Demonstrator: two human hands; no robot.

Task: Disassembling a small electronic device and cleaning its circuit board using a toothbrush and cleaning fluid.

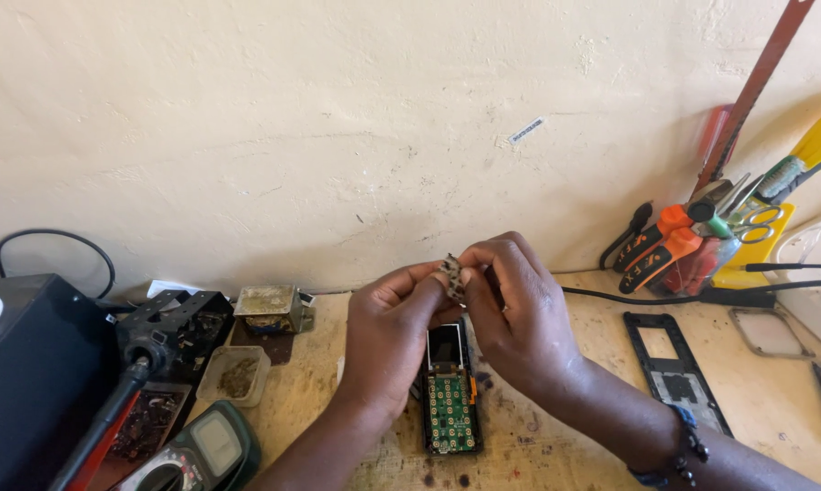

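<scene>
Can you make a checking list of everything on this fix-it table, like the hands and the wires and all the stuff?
Surface: worn, stained wooden bench against a wall.
Job's things: opened phone with green keypad board lying on the bench; a small dirty part pinched above it.
Clutter: multimeter, small tub, metal tin, black phone frame, tool holder with screwdrivers and scissors.
Grippers: left hand and right hand both hold the small part at their fingertips.
Cables: black cable along the back; another loop by the black box.
Surroundings: cream plaster wall.
</scene>
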